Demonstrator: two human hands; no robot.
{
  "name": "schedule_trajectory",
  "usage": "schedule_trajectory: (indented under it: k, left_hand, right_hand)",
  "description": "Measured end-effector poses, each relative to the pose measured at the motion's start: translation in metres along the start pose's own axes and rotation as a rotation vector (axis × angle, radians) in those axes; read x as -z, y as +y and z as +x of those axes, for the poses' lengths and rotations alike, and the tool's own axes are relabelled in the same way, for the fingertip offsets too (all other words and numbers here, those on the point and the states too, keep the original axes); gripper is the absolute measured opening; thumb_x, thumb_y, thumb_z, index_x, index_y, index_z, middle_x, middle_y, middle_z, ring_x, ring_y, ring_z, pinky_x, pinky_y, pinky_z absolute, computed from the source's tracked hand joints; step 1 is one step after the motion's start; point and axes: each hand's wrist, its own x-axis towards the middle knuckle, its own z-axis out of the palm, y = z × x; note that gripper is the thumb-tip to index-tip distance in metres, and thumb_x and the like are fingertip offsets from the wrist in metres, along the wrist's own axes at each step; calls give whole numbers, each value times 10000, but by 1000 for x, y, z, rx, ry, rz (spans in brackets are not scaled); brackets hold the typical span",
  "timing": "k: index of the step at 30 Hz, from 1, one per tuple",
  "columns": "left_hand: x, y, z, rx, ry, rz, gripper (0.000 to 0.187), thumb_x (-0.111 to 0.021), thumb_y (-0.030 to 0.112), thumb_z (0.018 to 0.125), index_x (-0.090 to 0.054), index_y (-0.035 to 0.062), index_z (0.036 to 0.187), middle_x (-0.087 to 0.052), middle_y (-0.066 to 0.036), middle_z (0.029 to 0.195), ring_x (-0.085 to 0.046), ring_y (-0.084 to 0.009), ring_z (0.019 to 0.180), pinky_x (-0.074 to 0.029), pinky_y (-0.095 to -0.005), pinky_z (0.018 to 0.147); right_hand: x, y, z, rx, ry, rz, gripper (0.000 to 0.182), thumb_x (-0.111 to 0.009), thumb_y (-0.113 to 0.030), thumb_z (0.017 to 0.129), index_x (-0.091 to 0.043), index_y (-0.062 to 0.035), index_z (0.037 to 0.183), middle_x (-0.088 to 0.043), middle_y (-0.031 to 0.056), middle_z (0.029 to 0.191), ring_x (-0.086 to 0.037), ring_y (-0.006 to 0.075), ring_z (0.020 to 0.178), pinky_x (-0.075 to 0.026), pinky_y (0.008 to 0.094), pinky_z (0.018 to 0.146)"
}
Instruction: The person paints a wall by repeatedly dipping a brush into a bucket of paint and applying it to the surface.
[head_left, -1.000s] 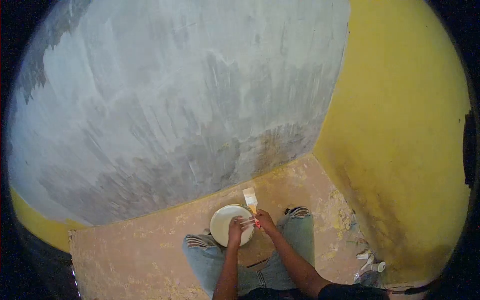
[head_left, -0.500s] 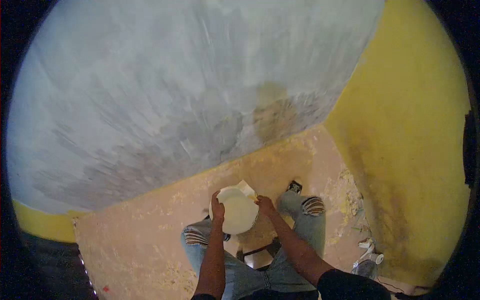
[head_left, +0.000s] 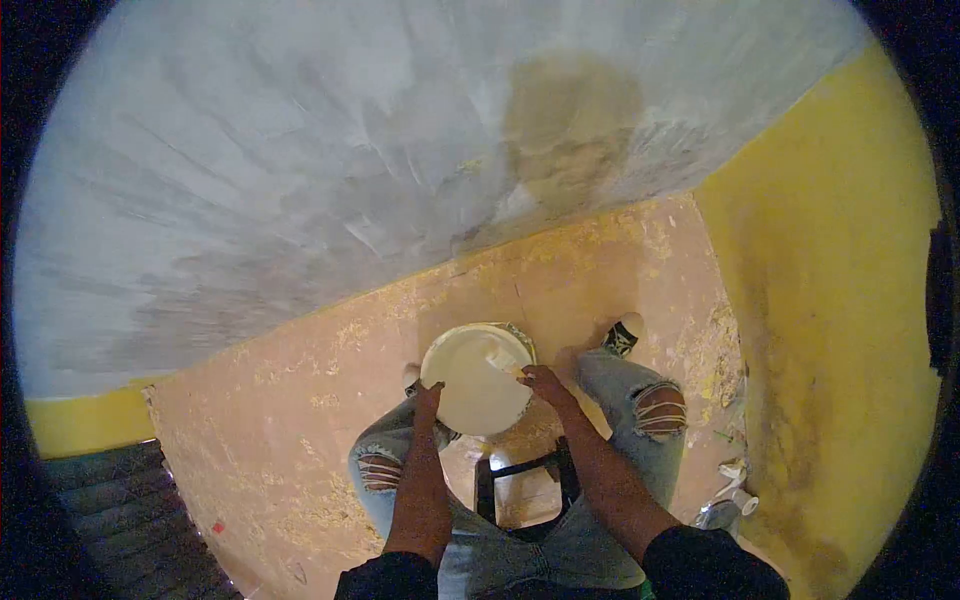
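Note:
A round bucket (head_left: pixel 462 331) of pale, creamy paste stands between my spread knees, its mouth facing up. My left hand (head_left: pixel 428 399) grips the bucket's left rim, the thumb lying over the edge. My right hand (head_left: pixel 542 383), at the right rim, is closed around the handle of a putty knife (head_left: pixel 502 360). The knife's pale blade reaches inside the bucket, over the paste. Most of the handle is hidden in my fingers.
Ahead rises a wall (head_left: pixel 330 130) smeared with grey-white coating. A yellow wall (head_left: pixel 830 300) meets it on the right. Flakes litter the pinkish floor (head_left: pixel 290 410). A dark stool (head_left: pixel 485 490) is under me. White and clear items (head_left: pixel 735 495) lie by the right wall. Dark steps (head_left: pixel 130 510) are at left.
The putty knife has gone from the bucket's far rim to inside its mouth. Both hands and the bucket appear higher in view, and the view has tilted down somewhat.

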Motion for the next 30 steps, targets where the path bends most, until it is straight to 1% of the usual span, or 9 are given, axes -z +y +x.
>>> schedule_trajectory:
  k: [6, 12, 14, 15, 17, 21, 23, 26, 30]
  left_hand:
    - [0, 22, -6, 154, 41, 413, 746, -720, 297, 766, -378, -59, 1325, -629, -243, 1110, -624, -372, 1001, -516, -420, 837]
    - [-3, -19, 18, -241, -253, 417, 663, -669, 245, 808, -397, 26, 1371, -596, -237, 1205, -586, -407, 1079, -514, -439, 872]
    - [-1, -12, 13, -870, -340, 939, 546, -573, 51, 810, -479, 119, 1343, -525, -230, 1310, -543, -413, 1147, -501, -414, 914]
    - [-4, 5, 6, -872, -340, 935, 546, -573, 51, 810, -479, 119, 1343, -525, -230, 1310, -543, -413, 1147, -501, -414, 914]
    - [-17, 45, -13, -403, -437, 796, 559, -472, -71, 783, -564, 175, 1277, -385, -228, 1434, -485, -391, 1229, -478, -393, 964]
    - [-42, 24, -1, -568, -402, 529, 553, -465, -96, 778, -582, 151, 1259, -262, -231, 1498, -413, -386, 1297, -454, -399, 995]
    - [-47, 7, 9, -162, -514, -44, 526, -473, -86, 788, -599, 148, 1242, -263, -230, 1499, -359, -365, 1342, -406, -406, 1041]
    - [-60, -6, 20, -260, -515, 152, 446, -490, -46, 833, -605, 129, 1227, -289, -225, 1481, -381, -369, 1318, -378, -404, 1057]
    - [-79, 17, 12, -16, -384, 134, 399, -519, 95, 905, -534, 142, 1302, -333, -212, 1440, -418, -356, 1274, -355, -409, 1067]
  right_hand:
    - [13, -16, -7, -77, 25, 122, 440, -746, -352, 786, -662, -1, 1039, -680, 171, 999, -631, 335, 941, -474, 426, 888]
    - [18, 31, 1, 109, 115, 396, 454, -717, -401, 797, -671, -35, 1062, -678, 192, 1019, -633, 346, 969, -467, 428, 903]
    - [49, -35, -11, -223, 14, -128, 446, -714, -396, 801, -674, -51, 1080, -680, 189, 1024, -629, 356, 991, -469, 420, 906]
    - [51, -35, -12, -223, 16, -131, 446, -714, -396, 801, -674, -51, 1080, -680, 189, 1024, -629, 356, 991, -469, 420, 906]
    - [50, -13, -13, -101, 237, -320, 310, -735, -292, 795, -687, -48, 980, -679, 131, 843, -647, 230, 788, -515, 402, 698]
    - [59, 7, -17, -47, 336, -194, 421, -715, -382, 809, -672, -54, 1070, -671, 176, 1049, -627, 345, 983, -477, 420, 893]
    - [77, -11, -24, -141, 151, -59, 367, -694, -352, 842, -663, -47, 1044, -660, 179, 1066, -626, 319, 995, -476, 425, 887]
    - [56, 68, -12, -62, 288, 297, 321, -687, -311, 853, -654, -36, 1014, -664, 171, 1042, -627, 335, 976, -478, 436, 870]
    - [47, 25, -18, 31, 325, -40, 326, -711, -253, 828, -638, -27, 1052, -659, 150, 1042, -625, 349, 961, -479, 443, 864]
